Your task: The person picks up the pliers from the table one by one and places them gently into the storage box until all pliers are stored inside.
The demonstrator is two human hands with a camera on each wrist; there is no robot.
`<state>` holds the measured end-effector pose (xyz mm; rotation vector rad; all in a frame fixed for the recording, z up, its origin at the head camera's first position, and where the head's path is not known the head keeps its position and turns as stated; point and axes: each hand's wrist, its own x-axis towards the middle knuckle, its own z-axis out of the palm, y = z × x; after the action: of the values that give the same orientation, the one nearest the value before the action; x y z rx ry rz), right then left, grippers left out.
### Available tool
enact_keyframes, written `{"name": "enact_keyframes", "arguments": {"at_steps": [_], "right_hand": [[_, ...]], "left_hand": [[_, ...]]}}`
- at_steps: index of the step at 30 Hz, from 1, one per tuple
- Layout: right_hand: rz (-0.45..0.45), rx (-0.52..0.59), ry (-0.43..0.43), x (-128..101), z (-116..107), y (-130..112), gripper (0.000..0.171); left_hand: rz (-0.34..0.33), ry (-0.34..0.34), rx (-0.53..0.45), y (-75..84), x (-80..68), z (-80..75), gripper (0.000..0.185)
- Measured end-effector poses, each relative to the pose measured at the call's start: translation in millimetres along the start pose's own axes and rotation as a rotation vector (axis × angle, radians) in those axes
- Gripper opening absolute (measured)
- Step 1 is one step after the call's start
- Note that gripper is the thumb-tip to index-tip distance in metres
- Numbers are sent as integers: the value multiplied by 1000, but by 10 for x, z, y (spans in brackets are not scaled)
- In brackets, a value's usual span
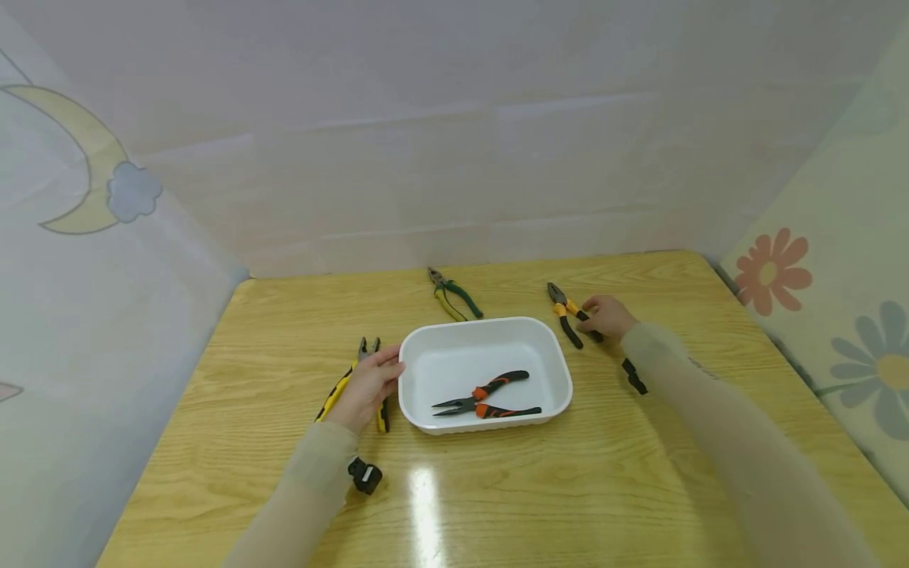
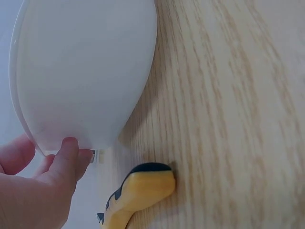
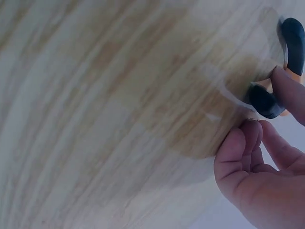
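Orange-and-black combination pliers lie right of centre in the head view, on the yellowish wood-grain table, just off the upper right corner of the white rectangular plastic tray. My right hand is on their handles; in the right wrist view the fingertips curl onto a black handle end — a light pinch, not a full wrap, as far as I can tell.

I judge the risk to be a slip: with only the tips on one handle, the pliers could pivot or swing open and drop back onto the wood.

Their long axis runs diagonally, jaws toward the upper left, handles toward the lower right.

My left hand rests with relaxed fingers against the tray's left wall, lying over yellow-and-black pliers. Inside the tray sit orange-and-black long-nose pliers. Green-handled pliers lie beyond the tray, apart from it.
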<state>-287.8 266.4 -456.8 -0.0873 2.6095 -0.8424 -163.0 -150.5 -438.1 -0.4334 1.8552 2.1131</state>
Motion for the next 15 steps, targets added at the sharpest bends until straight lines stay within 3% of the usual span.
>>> {"name": "enact_keyframes", "arguments": {"at_steps": [12, 15], "right_hand": [[12, -29, 69, 36, 30, -37, 34], [27, 87, 64, 26, 24, -34, 32]], "left_hand": [[-2, -11, -6, 10, 1, -1, 44], [4, -18, 6, 10, 6, -2, 44]]}}
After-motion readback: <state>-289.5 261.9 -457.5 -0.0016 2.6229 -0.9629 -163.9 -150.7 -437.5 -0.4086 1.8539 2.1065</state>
